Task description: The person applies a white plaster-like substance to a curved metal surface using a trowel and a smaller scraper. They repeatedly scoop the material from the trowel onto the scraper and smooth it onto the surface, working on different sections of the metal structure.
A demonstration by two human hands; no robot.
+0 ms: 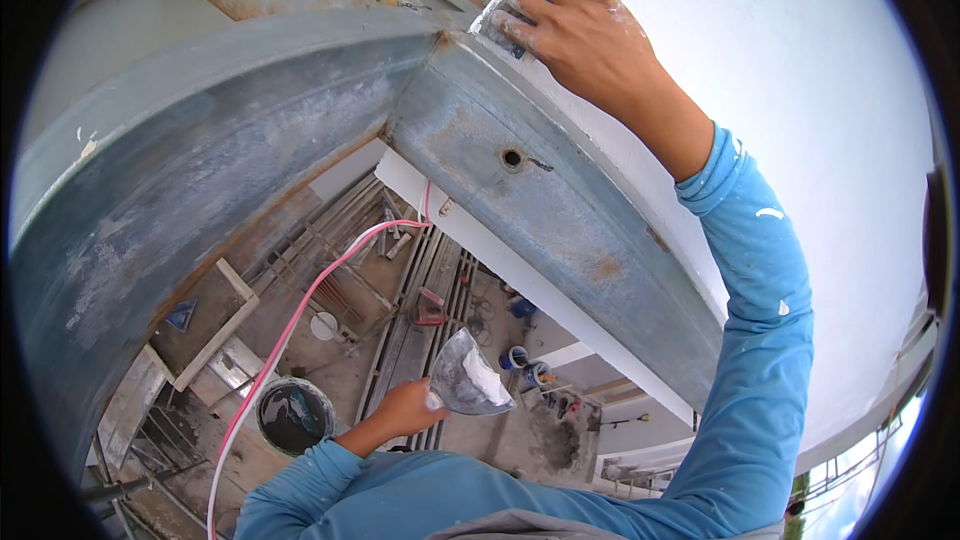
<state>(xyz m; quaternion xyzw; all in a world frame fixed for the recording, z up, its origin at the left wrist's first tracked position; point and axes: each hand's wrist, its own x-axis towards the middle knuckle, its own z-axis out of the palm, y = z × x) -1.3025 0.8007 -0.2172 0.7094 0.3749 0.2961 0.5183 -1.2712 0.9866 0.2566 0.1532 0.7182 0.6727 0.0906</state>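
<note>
My left hand (405,408), low in the middle, is closed round the handle of a wide grey putty knife (455,380). A lump of white putty (484,378) sits on its blade. Higher up, my right hand (590,35) reaches to the white wall (780,70), gripping a dark, flat, putty-smeared scraper (497,24). Its fingers lie spread over the scraper, which rests at the wall's edge beside a steel beam (545,165). Whitish smears mark the right fingers. How the scraper's working edge meets the surface is hidden under the hand.
Another rusty grey beam (230,130) curves across the left. A pink and white cable (300,312) hangs down past it. Far below are a bucket of dark liquid (293,414), a wooden frame (215,345), long metal tubes (400,325) and smaller blue buckets (514,358).
</note>
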